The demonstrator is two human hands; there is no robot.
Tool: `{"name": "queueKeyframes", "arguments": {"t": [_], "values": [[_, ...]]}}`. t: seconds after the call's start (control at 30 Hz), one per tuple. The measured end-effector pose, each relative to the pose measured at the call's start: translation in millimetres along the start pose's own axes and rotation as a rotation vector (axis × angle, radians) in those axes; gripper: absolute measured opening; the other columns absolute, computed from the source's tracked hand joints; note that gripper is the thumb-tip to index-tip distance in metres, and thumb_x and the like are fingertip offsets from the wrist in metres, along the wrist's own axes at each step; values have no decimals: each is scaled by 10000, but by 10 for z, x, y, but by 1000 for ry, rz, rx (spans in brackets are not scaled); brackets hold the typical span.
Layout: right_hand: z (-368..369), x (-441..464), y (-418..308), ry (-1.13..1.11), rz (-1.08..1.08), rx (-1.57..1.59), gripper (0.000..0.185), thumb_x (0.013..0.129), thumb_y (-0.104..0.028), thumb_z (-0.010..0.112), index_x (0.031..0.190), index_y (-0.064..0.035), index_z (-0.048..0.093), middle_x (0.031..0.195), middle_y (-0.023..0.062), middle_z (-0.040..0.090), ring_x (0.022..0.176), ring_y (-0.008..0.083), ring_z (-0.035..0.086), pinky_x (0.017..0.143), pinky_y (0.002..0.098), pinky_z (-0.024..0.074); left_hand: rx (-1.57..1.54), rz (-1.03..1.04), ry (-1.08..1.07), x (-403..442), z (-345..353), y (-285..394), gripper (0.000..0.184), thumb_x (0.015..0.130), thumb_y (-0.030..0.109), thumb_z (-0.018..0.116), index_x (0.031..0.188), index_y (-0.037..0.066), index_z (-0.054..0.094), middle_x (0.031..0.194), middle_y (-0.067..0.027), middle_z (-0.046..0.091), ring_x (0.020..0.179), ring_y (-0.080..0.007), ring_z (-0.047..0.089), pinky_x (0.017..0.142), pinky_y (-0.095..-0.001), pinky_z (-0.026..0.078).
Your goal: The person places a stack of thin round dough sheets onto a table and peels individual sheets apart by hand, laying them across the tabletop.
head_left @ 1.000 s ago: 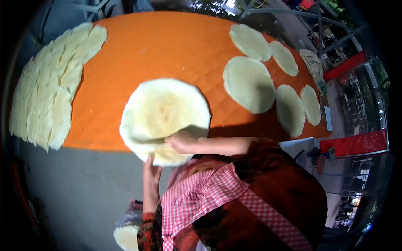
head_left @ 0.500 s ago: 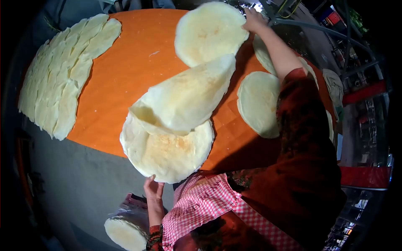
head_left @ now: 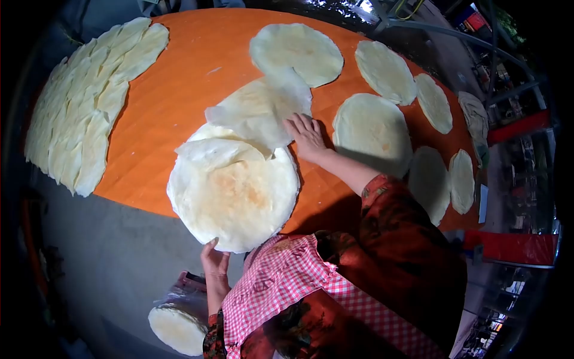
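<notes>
A stack of round, thin flatbreads (head_left: 236,197) lies at the near edge of the orange-covered table (head_left: 161,113). Its top sheet (head_left: 254,107) is partly lifted and folded away toward the far side, blurred by motion. My right hand (head_left: 306,137) is at the right edge of this sheet, palm down, fingers stretched out and apart. At the stack's near edge is my left hand (head_left: 215,263), a fingertip touching the rim and the thumb apart from it. Beyond the sheet lies a separate round flatbread (head_left: 297,54).
Overlapping flatbreads (head_left: 84,107) cover the table's left end. On the right lie a larger flatbread pile (head_left: 372,128) and several single rounds (head_left: 385,72). Below the table, left of my body, is another stack (head_left: 176,329) beside clear plastic. Metal bars (head_left: 442,30) stand beyond the far right edge.
My right hand has come back from the far flatbread to the lifted sheet. The far round now lies flat, and the sheet's fold has dropped lower. My left hand stays at the stack's rim.
</notes>
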State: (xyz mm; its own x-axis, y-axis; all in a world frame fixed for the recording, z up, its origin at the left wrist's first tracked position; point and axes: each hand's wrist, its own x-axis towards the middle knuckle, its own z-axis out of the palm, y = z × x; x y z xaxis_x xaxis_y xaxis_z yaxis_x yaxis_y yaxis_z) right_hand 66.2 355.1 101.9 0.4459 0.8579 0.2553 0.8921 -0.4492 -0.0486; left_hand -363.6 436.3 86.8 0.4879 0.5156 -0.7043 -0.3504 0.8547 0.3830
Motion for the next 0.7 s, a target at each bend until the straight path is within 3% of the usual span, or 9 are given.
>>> {"name": "queueKeyframes", "arguments": {"t": [0.13,0.17,0.2,0.23,0.33,0.43,0.5,0.67,0.7], "values": [[159,332,212,72,-276,149,472,736,-28,548,1195,-137,535,1199,107,562,1161,266,506,1033,507,296,5,18,2,46,-27,-28,536,772,160,643,1252,21,451,1150,-114,551,1025,-273,558,803,-361,485],[144,504,328,65,-351,246,440,742,-31,538,1166,-143,564,1177,92,585,1145,258,521,1026,494,309,239,158,144,65,-110,-20,562,783,188,651,1277,37,431,1183,-114,529,1022,-262,555,795,-345,471],[77,747,435,-148,-328,360,286,777,-48,518,1016,-141,645,1041,82,646,1046,270,574,950,448,391,477,298,283,136,-217,36,588,795,217,658,1303,54,410,1216,-115,506,1019,-252,551,788,-330,458],[123,935,479,-3,-235,468,171,819,-93,525,927,-103,657,936,135,664,903,306,626,823,393,476,716,435,419,192,-271,89,616,806,245,665,1328,70,390,1249,-115,484,1016,-242,548,780,-314,445],[-738,1775,273,-163,-212,424,166,845,-193,550,936,-112,662,868,142,662,824,323,633,729,387,484,873,592,495,-12,231,457,752,804,340,689,1400,136,279,1327,-121,401,1029,-239,522,775,-341,425],[-1530,2259,-193,-195,-306,382,203,779,-105,542,949,-73,647,851,139,659,819,317,627,714,386,476,688,280,511,140,3,473,787,796,355,687,1410,180,227,1357,-117,368,1065,-261,502,761,-419,438],[-2096,2064,-661,-291,-362,257,263,717,-30,518,951,-50,636,840,146,651,822,313,622,704,386,471,494,121,355,232,-248,293,732,799,362,674,1380,214,254,1329,-125,415,1087,-278,496,780,-514,454],[-2808,1589,-1346,-382,-493,263,236,686,3,505,895,-20,612,762,166,616,763,311,604,670,402,459,286,35,18,57,-22,12,608,798,276,685,1286,60,394,1198,-118,513,1024,-261,523,803,-452,460],[-2970,1630,-1410,-408,-521,303,212,700,-8,504,883,-19,611,752,172,610,751,309,604,663,402,460,427,181,102,85,-100,12,592,793,248,693,1269,37,411,1182,-120,521,1015,-252,525,809,-432,457]]}}
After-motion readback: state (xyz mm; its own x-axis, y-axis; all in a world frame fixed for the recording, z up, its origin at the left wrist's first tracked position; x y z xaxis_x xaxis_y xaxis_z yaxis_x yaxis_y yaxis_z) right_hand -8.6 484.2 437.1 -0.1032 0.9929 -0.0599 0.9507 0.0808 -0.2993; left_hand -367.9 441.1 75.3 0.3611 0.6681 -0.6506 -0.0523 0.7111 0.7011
